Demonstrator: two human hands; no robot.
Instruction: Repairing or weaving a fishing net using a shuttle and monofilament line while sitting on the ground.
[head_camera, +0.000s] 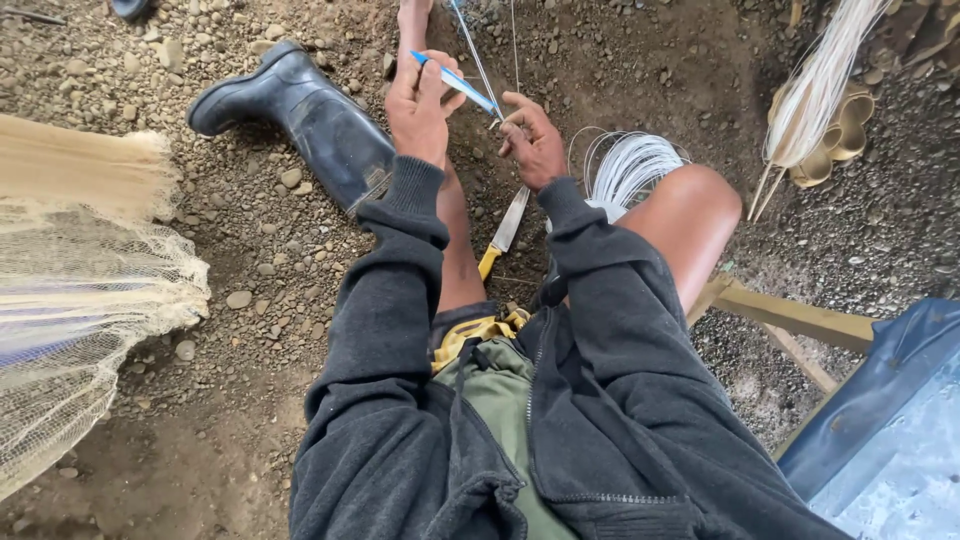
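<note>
Pinching a blue netting needle (455, 82), the left hand (420, 105) fingers face right hand (532, 142) fingers nipping taut line (478, 62).

Rubber boot (300, 115), knife (505, 232), netting (80, 290)

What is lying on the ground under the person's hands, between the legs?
A knife with a yellow handle lies on the gravel below the right hand, blade pointing up toward it. Its blade tip is hidden behind the right sleeve.

boot (300, 115) toe hidden by gravel shadow, net (80, 300) cut off left
</note>
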